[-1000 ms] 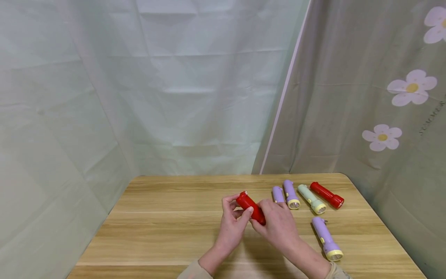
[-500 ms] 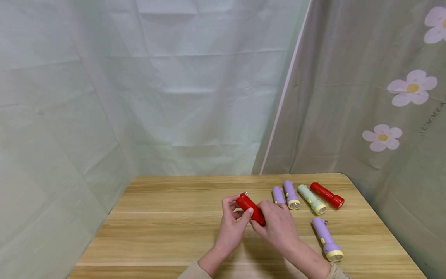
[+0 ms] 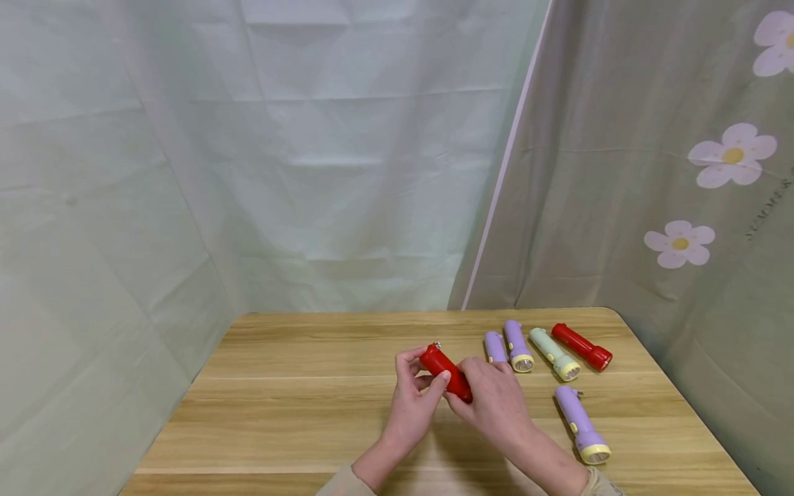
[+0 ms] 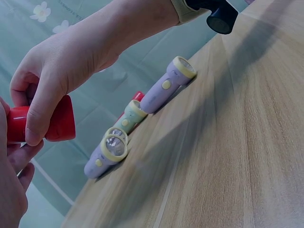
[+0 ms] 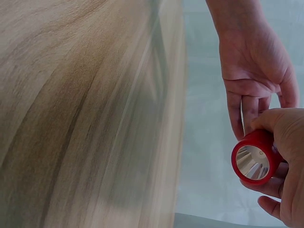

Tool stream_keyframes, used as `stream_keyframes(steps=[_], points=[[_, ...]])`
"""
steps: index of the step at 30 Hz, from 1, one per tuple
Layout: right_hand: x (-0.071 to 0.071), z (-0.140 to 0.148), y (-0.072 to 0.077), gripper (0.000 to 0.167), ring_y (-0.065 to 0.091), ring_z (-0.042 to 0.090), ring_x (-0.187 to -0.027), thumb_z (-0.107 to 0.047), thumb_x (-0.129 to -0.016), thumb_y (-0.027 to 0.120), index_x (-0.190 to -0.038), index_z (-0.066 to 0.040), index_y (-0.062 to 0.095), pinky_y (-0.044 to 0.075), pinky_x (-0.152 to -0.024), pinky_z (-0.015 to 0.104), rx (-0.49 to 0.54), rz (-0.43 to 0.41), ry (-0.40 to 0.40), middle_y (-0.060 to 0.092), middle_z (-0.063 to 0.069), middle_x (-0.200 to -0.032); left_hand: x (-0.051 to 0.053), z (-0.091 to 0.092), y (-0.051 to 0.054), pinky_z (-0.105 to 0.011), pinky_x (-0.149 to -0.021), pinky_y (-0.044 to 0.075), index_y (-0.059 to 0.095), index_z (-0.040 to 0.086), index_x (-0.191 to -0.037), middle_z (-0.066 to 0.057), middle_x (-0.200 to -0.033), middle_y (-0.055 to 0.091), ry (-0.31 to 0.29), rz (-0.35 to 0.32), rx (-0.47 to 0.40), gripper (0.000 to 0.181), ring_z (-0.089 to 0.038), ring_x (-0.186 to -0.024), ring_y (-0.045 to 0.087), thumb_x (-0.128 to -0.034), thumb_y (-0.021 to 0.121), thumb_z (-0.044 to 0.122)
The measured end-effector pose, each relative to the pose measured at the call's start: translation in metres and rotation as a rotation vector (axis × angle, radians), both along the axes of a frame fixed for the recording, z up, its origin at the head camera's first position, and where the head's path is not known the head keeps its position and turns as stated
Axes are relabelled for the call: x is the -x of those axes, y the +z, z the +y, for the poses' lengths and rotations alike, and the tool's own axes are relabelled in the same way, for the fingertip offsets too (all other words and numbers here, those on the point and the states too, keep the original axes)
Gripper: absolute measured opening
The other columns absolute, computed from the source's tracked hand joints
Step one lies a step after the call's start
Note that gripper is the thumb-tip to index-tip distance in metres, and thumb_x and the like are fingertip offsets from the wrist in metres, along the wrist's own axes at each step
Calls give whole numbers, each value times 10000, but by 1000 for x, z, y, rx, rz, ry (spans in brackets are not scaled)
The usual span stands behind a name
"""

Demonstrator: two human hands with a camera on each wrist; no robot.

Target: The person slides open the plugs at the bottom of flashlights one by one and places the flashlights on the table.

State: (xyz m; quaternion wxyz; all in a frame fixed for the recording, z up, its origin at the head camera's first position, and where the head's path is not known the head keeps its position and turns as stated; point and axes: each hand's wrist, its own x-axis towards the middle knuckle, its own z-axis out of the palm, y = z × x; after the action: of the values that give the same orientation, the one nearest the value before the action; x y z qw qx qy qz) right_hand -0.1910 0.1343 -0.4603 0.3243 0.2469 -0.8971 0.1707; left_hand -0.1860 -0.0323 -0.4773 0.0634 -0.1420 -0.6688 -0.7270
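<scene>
Both hands hold one red flashlight [image 3: 446, 372] above the middle of the table. The left hand [image 3: 412, 406] has its thumb and fingers round the narrow tail end, where a small metal piece shows. The right hand [image 3: 498, 401] grips the head end from the right, largely covering it in the head view. In the right wrist view the flashlight's silvery reflector [image 5: 252, 162] faces the camera, and the right hand [image 5: 289, 161] curls round the red rim. In the left wrist view the right hand [image 4: 59, 66] pinches the red body [image 4: 61, 121].
Right of the hands lie a purple flashlight [image 3: 495, 346] partly behind the right hand, a second purple one [image 3: 517, 344], a pale green one [image 3: 554, 353], a red one [image 3: 581, 346] and, nearer, another purple one [image 3: 579, 421]. Curtains [image 3: 347, 158] hang behind the wooden table [image 3: 279, 399].
</scene>
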Motion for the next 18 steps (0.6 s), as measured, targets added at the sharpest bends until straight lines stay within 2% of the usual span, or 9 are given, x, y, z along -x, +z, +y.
stream_keyframes(steps=[13, 18], points=[[1, 1, -2, 370, 462, 59, -614, -277, -717, 888, -886, -170, 576, 410, -701, 324, 5, 24, 11, 505, -110, -725, 1, 0, -3, -338, -812, 598, 340, 169, -1395, -122, -1327, 569, 3, 11, 12, 514, -285, -1048, 665, -1008, 674, 205], [1, 1, -2, 374, 459, 58, -615, -286, -716, 890, -884, -171, 575, 410, -700, 325, -3, 19, 8, 504, -111, -727, 1, 0, -3, -343, -813, 599, 347, 205, -1392, -99, -1333, 573, 4, 1, 5, 516, -283, -1048, 667, -1000, 683, 199]])
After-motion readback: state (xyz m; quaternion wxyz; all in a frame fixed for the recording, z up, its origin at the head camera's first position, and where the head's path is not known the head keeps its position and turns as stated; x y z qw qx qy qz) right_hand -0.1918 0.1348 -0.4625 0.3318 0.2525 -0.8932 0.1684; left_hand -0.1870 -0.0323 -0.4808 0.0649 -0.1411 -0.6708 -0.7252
